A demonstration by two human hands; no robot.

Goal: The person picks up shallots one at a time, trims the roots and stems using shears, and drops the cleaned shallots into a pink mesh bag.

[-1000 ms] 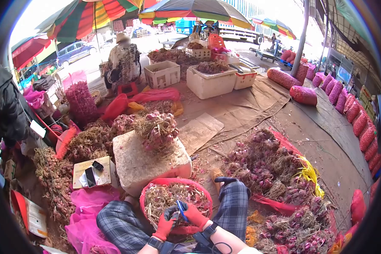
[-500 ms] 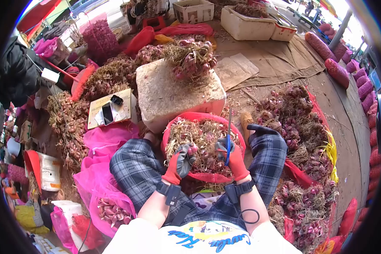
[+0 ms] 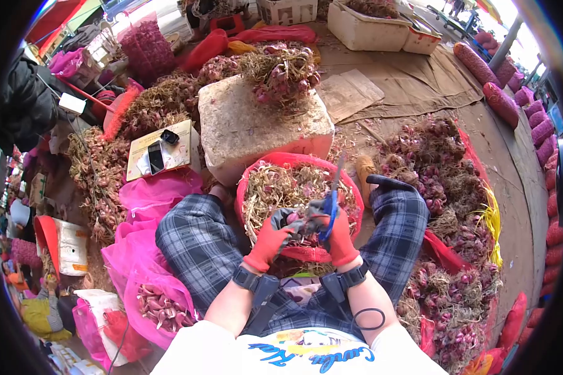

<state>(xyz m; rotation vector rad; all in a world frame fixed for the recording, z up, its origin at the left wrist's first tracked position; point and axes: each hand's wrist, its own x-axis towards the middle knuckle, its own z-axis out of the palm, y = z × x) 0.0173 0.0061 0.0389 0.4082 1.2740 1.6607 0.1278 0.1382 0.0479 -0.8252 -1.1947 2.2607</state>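
Both my hands wear red gloves with grey palms and fingers, over a red mesh-lined basket [image 3: 316, 160] full of dry stalks and trimmings. My left hand [image 3: 274, 236] is closed on a small purple-red shallot [image 3: 292, 217]. Close beside it, my right hand [image 3: 338, 232] grips a pair of scissors [image 3: 329, 215] by the blue handles, blades pointing up and away from me. The two hands nearly touch, and the fingers partly hide the shallot. Trimmed shallots [image 3: 162, 306] lie in a pink mesh bag [image 3: 122, 262] by my left leg.
A foam block [image 3: 256, 125] beyond the basket bears a bundle of shallots [image 3: 281, 75]. Left of it, a box [image 3: 182, 150] carries a phone [image 3: 155, 157]. Heaped shallots with stalks [image 3: 450, 300] lie at my right. White foam boxes [image 3: 363, 28] stand at the back.
My right hand has moved left with the scissors, up to my left hand. My left hand has shifted slightly right with the shallot. The view has tilted a little.
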